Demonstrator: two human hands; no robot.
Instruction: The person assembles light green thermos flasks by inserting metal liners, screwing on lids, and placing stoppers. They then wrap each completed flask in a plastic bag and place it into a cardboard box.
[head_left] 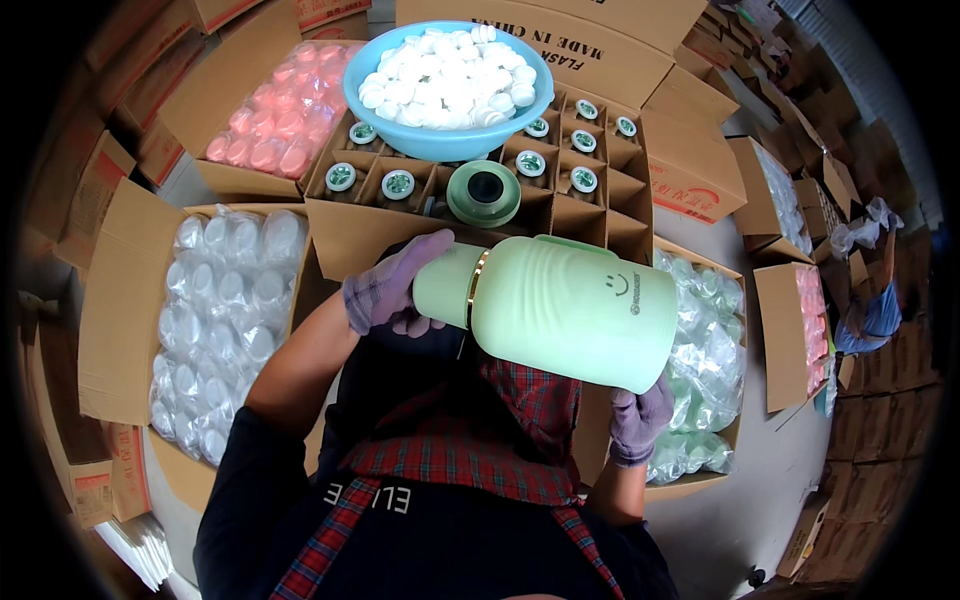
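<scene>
The largest thing is the divided carton [360,240], its compartments in front of the person. To its left stands an open carton [122,320] of clear-bagged whitish pieces [220,330]; to the right, another carton [688,487] holds bagged green pieces [700,385]. A light-blue basin [445,146] rests on the divided carton, heaped with white round pieces [445,75]. The pale green flask [575,310] is held on its side in front of that carton, its narrow end leftward. The gloved left hand [388,287] has its fingers wrapped around this end; the gloved right hand [640,425] touches the wide end from beneath, its fingers too hidden to tell how they are set. Smaller come a green round piece [463,198] with a dark centre, then white-rimmed tops [398,184] in the compartments.
</scene>
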